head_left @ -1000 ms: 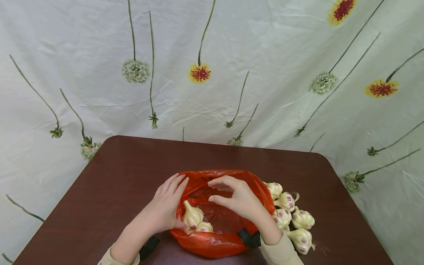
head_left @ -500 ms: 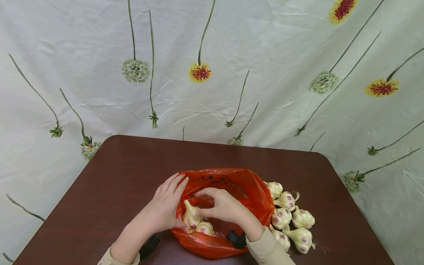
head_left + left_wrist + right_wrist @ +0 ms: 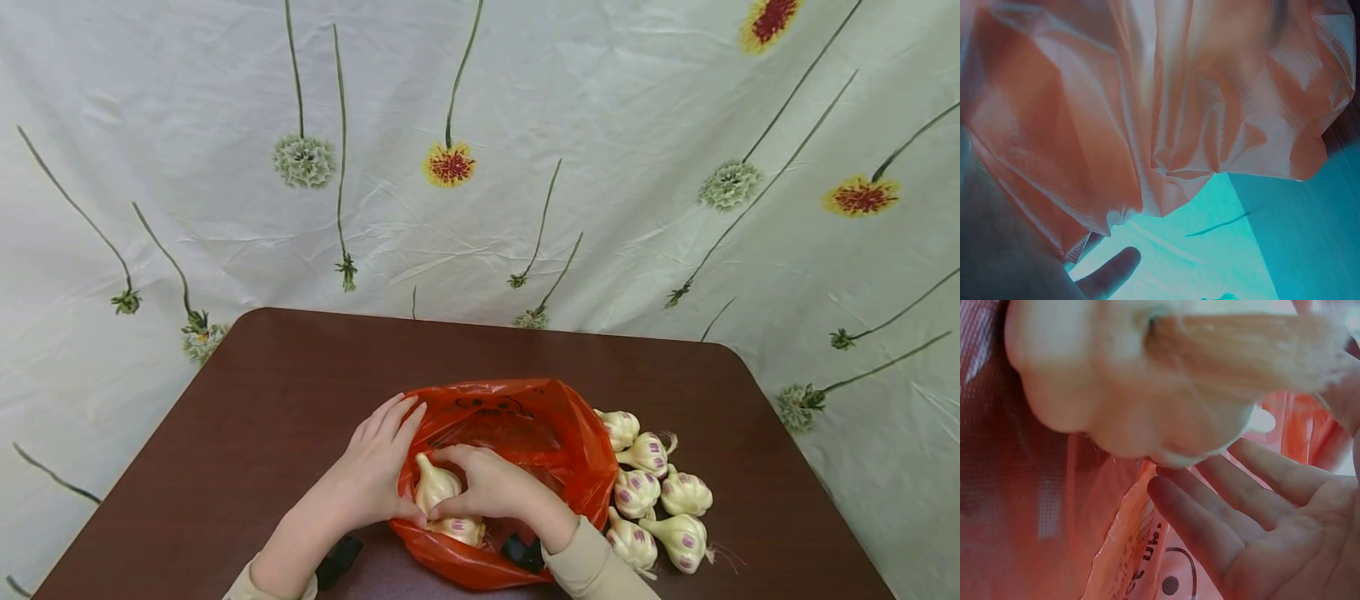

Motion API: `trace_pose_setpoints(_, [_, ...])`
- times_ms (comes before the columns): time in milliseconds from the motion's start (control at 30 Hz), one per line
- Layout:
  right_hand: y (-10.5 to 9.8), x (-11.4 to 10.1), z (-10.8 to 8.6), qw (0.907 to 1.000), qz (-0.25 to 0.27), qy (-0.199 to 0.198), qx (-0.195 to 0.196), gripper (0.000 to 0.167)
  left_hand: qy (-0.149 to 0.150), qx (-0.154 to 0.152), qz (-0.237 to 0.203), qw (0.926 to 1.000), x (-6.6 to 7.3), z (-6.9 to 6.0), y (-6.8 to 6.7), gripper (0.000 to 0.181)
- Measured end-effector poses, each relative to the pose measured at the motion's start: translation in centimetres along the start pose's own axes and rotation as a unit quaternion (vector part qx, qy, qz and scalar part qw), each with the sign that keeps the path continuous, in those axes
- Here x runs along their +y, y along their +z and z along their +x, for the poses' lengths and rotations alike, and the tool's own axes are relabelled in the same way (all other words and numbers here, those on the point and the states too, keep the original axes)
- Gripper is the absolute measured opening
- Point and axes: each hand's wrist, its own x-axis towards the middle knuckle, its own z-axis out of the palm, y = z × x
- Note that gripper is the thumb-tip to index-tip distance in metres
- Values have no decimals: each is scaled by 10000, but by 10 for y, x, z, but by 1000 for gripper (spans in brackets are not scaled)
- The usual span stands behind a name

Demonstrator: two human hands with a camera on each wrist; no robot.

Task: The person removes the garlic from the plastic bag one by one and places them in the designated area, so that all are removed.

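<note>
A red plastic bag (image 3: 525, 425) lies with its mouth open on the table. Inside it at the left are a garlic bulb (image 3: 435, 483) with its neck up and another garlic bulb (image 3: 463, 530) below it. My left hand (image 3: 371, 475) holds the bag's left rim, thumb over the inner side and fingers along the far edge. Reaching into the bag, my right hand (image 3: 491, 483) has thumb and fingers spread around the upper bulb. The right wrist view shows its fingers (image 3: 1197, 519) fairly straight near a large, close bulb (image 3: 1129, 394); whether they touch cannot be told.
Several more garlic bulbs (image 3: 660, 492) lie on the dark brown table (image 3: 262, 417), to the right of the bag. Behind the table hangs a pale flowered cloth (image 3: 420, 233). Dark wrist mounts sit near both wrists.
My right hand has moved left and down inside the bag, from the middle to the garlic bulbs. The left hand has stayed at the bag's left rim.
</note>
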Motion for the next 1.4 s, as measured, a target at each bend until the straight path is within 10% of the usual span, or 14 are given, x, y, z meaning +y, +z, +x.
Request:
trace_pose_setpoints(800, [11,-4,14,9991,-205,272,-237,64,-37,3,32,10000,-1,-1,1,125])
trace_pose_setpoints(1400, [-10,5,3,9982,393,97,452,59,-101,-85,-35,9999,-2,0,2,124])
